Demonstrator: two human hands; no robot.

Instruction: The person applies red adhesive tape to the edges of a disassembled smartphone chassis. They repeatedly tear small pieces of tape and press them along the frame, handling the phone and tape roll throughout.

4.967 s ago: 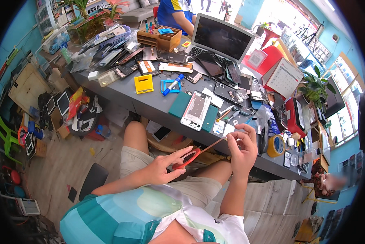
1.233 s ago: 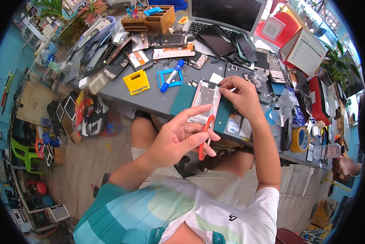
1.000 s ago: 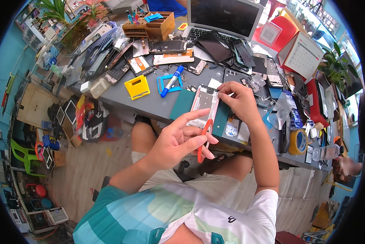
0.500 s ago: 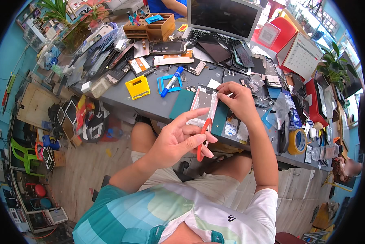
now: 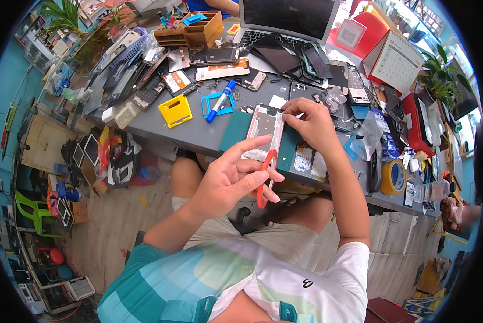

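A bare phone frame (image 5: 265,128), white and grey with a pinkish edge, lies on a dark green mat (image 5: 233,132) at the desk's front edge. Below the phone, my left hand (image 5: 225,183) has its fingers spread but hooked around the red-orange looped handles of what look like scissors (image 5: 261,199); the blades cannot be made out. At the phone's upper right corner, my right hand (image 5: 311,123) is closed in a pinch, and whatever is between its fingertips is hidden. A small white square (image 5: 277,102) sits just beyond the phone's top edge.
Left of the mat lie a yellow plastic holder (image 5: 175,111), a blue frame (image 5: 207,105) and a blue marker (image 5: 220,101). Phone parts crowd the desk's back, before an open laptop (image 5: 287,19). Yellow tape (image 5: 393,177) stands at right.
The whole scene has shifted slightly left and up in view. Both hands keep nearly the same poses beside the phone, the right still pinched at its corner.
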